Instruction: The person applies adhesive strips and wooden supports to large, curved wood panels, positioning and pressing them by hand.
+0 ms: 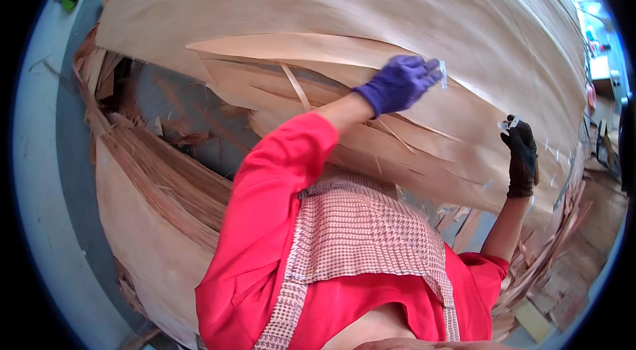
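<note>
A large, pale brown wood veneer sheet [318, 5] spreads before me, with long splits and loose, overlapping flaps along its near side. My left hand [405, 85], in a purple glove, reaches across it with fingers stretched out and slightly blurred. Its fingertips touch a short white tape strip [443, 75] beside a split edge. To the right, my right hand [522, 151] wears a black glove and is closed. Small white tape pieces [509, 124] stick out at its fingertips. A narrow brownish thing by its palm is too hidden to name.
Several tape bits [556, 154] dot the sheet's right part. A veneer stack [175, 174] with ragged edges lies left of me, beside a gap showing grey floor [199, 118] and scraps. Torn veneer strips [556, 244] hang at lower right. A green object [68, 1] lies far left.
</note>
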{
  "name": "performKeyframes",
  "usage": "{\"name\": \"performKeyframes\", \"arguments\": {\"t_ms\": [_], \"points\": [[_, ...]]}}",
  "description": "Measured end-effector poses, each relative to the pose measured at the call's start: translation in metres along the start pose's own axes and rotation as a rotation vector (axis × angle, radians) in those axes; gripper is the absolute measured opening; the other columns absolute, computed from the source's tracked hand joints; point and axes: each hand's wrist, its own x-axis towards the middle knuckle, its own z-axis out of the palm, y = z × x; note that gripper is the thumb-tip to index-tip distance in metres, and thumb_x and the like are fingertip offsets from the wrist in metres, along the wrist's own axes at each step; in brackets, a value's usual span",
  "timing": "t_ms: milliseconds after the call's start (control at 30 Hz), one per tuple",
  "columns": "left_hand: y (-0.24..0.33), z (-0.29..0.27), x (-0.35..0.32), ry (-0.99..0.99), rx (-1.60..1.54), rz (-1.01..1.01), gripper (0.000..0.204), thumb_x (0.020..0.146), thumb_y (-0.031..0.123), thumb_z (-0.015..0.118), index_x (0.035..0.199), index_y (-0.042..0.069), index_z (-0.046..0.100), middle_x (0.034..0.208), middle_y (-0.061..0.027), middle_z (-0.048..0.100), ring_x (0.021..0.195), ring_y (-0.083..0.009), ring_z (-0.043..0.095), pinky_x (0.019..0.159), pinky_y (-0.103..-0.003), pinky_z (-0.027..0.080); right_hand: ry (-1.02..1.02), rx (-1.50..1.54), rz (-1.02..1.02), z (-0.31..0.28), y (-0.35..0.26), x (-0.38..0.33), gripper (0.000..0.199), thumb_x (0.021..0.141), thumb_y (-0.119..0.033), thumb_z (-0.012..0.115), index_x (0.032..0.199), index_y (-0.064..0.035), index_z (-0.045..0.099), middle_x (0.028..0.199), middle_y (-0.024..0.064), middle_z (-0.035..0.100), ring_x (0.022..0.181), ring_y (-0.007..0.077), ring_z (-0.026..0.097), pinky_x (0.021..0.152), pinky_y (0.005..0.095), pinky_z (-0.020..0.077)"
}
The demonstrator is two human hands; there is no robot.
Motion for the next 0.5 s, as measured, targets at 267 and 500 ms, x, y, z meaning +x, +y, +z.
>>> {"name": "performKeyframes", "arguments": {"t_ms": [267,500], "points": [[-0.068,-0.110,-0.110,-0.149,0.253,-0.194,0.051,0.086,0.032,0.054,0.133,0.011,0.048,0.140,-0.0130,0.042,0.130,-0.0312,0.038,0.106,-0.049,0.027,-0.010,0.054,0.074,0.123,-0.012,-0.041,0.011,0.091,-0.012,0.056,0.096,-0.0021,0.059,0.081,0.0049,0.062,0.072,0.0124,0.060,0.065,0.0248,0.0477],[-0.085,-0.100,-0.128,-0.131,0.179,-0.180,0.050,0.086,0.032,0.054,0.131,0.011,0.049,0.141,-0.0111,0.042,0.132,-0.0288,0.035,0.108,-0.049,0.024,-0.131,0.082,0.239,0.281,-0.037,-0.014,0.023,0.086,-0.022,0.062,0.094,-0.0006,0.060,0.075,0.0049,0.061,0.062,0.0116,0.059,0.054,0.0233,0.0476]]}}
